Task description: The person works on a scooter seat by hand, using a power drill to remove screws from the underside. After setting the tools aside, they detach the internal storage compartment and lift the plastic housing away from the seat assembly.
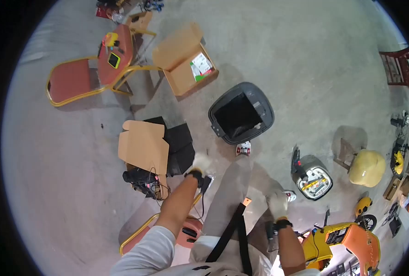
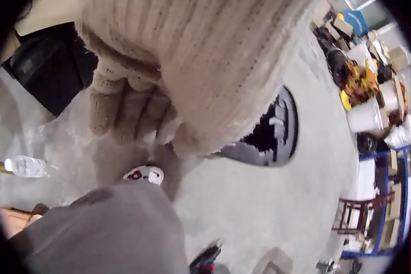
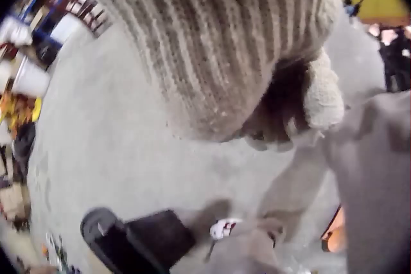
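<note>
My left hand (image 1: 201,163), in a pale knitted glove, hangs beside the left knee near some black folded panels (image 1: 179,145). In the left wrist view its gloved fingers (image 2: 128,110) droop loosely, with nothing held. The right hand (image 1: 276,202), gloved the same way, hangs by the right knee; its fingers are loosely bent and hold nothing in the right wrist view. Ahead of the feet stands a grey tub (image 1: 265,110) with a dark rectangular opening. By the left hand, an open cardboard box (image 1: 143,142) has black gear and cables (image 1: 142,179) at its near side.
Further ahead lies another open cardboard box (image 1: 174,55) with printed papers. Red-cushioned chairs (image 1: 71,83) stand at the left. On the right are a round container (image 1: 326,188) holding tools, a yellow-topped stool (image 1: 367,168) and a yellow-orange vehicle (image 1: 363,244). A chair (image 1: 190,225) is behind the left arm.
</note>
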Motion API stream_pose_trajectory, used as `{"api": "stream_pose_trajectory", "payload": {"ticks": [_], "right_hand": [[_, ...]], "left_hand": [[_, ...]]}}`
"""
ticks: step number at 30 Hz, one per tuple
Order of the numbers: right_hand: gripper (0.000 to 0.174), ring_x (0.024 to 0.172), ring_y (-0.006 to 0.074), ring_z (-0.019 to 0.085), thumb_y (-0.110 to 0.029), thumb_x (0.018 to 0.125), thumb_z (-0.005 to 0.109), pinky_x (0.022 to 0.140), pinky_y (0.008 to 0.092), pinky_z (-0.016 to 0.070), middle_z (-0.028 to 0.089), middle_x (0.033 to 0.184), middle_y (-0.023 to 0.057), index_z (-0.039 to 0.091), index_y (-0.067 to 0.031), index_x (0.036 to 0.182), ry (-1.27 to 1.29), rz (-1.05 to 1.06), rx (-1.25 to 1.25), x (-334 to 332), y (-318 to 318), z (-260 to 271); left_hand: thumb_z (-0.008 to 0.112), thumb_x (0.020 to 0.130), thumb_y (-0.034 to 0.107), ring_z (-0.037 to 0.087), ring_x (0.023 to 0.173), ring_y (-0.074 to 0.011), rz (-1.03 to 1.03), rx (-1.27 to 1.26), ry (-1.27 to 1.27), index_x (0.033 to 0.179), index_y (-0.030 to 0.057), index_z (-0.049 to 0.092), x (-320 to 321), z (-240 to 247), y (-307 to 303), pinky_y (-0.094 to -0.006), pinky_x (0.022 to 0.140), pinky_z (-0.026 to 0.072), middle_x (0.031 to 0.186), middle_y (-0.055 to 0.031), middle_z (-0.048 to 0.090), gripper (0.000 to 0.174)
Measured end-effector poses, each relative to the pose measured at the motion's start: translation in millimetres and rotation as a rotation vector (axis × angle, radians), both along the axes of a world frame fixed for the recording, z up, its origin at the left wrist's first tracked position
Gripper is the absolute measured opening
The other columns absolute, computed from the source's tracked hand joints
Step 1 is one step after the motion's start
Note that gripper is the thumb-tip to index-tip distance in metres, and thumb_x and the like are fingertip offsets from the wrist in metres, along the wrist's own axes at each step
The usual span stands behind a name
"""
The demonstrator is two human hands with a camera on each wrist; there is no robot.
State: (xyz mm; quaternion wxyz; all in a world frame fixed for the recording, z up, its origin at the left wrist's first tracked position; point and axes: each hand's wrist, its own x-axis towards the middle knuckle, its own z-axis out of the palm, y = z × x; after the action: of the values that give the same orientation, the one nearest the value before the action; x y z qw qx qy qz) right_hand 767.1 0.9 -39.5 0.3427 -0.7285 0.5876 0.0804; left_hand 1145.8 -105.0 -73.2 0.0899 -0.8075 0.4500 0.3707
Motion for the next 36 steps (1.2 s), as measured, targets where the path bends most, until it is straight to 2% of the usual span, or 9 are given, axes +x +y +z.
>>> {"api": "stream_pose_trajectory", "payload": {"ticks": [2,5,7,8,11,19,25,28,36], "right_hand": [[0.017,0.081,0.0299,0.065,-0.019,0.076,0.062,0.068,0.0444,0.0517,0.067,0.09,0.0095,0.07,-0.0156,0.091,-0.03,-0.29,0.065,62.5,-29.5,-2.7],[0.021,0.076,0.0298,0.066,-0.026,0.076,0.062,0.066,0.0438,0.0522,0.069,0.087,0.011,0.071,-0.0094,0.085,0.057,0.049,0.101,115.3,-8.3,-85.2],[0.021,0.077,0.033,0.065,-0.025,0.078,0.06,0.068,0.0448,0.052,0.068,0.086,0.0145,0.069,-0.006,0.081,-0.125,-0.197,0.046,152.9,-24.4,-106.3],[0.022,0.078,0.0354,0.064,-0.024,0.08,0.059,0.07,0.0453,0.0521,0.068,0.086,0.0166,0.069,-0.005,0.081,-0.338,-0.505,0.042,162.3,-34.2,-118.0],[0.024,0.085,0.0393,0.063,-0.025,0.084,0.057,0.075,0.0463,0.051,0.067,0.088,0.0193,0.069,-0.0035,0.085,-0.43,-0.339,-0.196,152.9,-77.6,-126.7],[0.04,0.102,0.0408,0.062,-0.039,0.087,0.052,0.087,0.0446,0.0489,0.066,0.104,0.0229,0.071,-0.0057,0.098,-0.175,-0.886,0.6,60.2,-95.8,-114.2],[0.039,0.086,0.0359,0.067,-0.036,0.089,0.05,0.078,0.0444,0.05,0.071,0.092,0.0193,0.068,-0.0032,0.1,-0.212,-0.998,0.436,16.5,-38.2,-118.2],[0.035,0.07,0.0162,0.057,-0.029,0.092,0.057,0.07,0.0324,0.0465,0.068,0.082,0.01,0.066,0.0043,0.096,-0.721,-1.569,0.466,1.5,-21.7,-104.0],[0.049,0.078,0.0124,0.058,-0.039,0.095,0.059,0.067,0.0277,0.0477,0.065,0.094,0.0083,0.059,-0.0006,0.126,-0.698,-2.204,0.169,-72.3,-14.2,-57.4]], "left_hand": [[0.059,0.084,0.026,0.066,0.092,-0.0413,0.069,-0.148,-0.023,0.123,0.0039,0.057,20.7,-41.2,-27.1,-0.0477,0.08,0.0533,0.101,-0.028,0.066,0.044],[0.073,0.079,0.036,0.069,0.083,-0.0318,0.082,-0.182,0.079,0.123,-0.0034,0.055,15.4,-43.1,-84.7,-0.042,0.073,0.0555,0.098,-0.0206,0.069,0.061],[0.08,0.074,0.043,0.067,0.078,-0.024,0.551,-0.207,0.189,0.12,-0.0036,0.057,12.6,-58.5,-122.1,-0.0377,0.067,0.0552,0.094,-0.0133,0.069,0.07],[0.081,0.075,0.036,0.066,0.07,-0.0219,0.651,-0.092,0.287,0.111,-0.0027,0.062,11.7,-61.5,-137.8,-0.0365,0.06,0.0538,0.089,-0.0116,0.069,0.056],[0.081,0.077,0.024,0.066,0.065,-0.023,0.799,-0.096,0.62,0.104,-0.004,0.066,31.5,-116.1,-141.8,-0.0368,0.053,0.0537,0.082,-0.0112,0.069,0.042],[0.074,0.079,-0.001,0.067,0.092,-0.0264,0.685,-0.079,0.729,0.122,-0.0041,0.057,-44.6,-59.8,-165.1,-0.0392,0.081,0.0564,0.108,-0.0151,0.067,0.046],[0.072,0.073,-0.002,0.066,0.088,-0.0263,0.374,-0.157,0.449,0.119,-0.0058,0.057,-110.0,-48.4,-170.0,-0.0378,0.077,0.0557,0.104,-0.0147,0.066,0.048],[0.072,0.073,-0.001,0.066,0.087,-0.0246,0.262,-0.087,0.361,0.117,-0.0062,0.058,-154.1,-21.7,-166.9,-0.0369,0.077,0.0554,0.103,-0.0142,0.066,0.047],[0.073,0.071,0.01,0.064,0.089,-0.018,-0.031,0.054,0.403,0.113,-0.0035,0.063,-256.5,35.2,-134.9,-0.0316,0.079,0.0531,0.102,-0.0114,0.068,0.045]]}}
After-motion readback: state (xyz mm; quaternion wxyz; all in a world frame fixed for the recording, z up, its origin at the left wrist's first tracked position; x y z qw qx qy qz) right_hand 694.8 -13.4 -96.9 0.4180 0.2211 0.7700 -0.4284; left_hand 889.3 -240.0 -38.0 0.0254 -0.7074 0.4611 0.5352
